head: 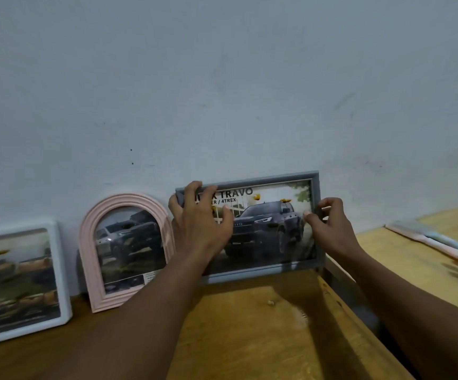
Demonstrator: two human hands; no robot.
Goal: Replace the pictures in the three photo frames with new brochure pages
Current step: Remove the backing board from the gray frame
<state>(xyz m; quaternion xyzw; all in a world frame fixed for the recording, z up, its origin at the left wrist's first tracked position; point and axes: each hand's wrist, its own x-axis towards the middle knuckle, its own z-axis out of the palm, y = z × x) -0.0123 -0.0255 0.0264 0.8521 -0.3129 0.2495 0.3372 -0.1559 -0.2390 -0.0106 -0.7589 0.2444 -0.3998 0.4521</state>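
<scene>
Left hand [200,223] and right hand [329,226] grip grey frame [271,231] by its ends, on tabletop [249,338]. Pink frame [129,250] and white frame [19,281] already show car pages. Nearly finished, I judge.

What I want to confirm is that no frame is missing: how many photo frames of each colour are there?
white frame: 1
pink arched frame: 1
grey frame: 1, held by the left hand and the right hand
Total: 3 frames
</scene>
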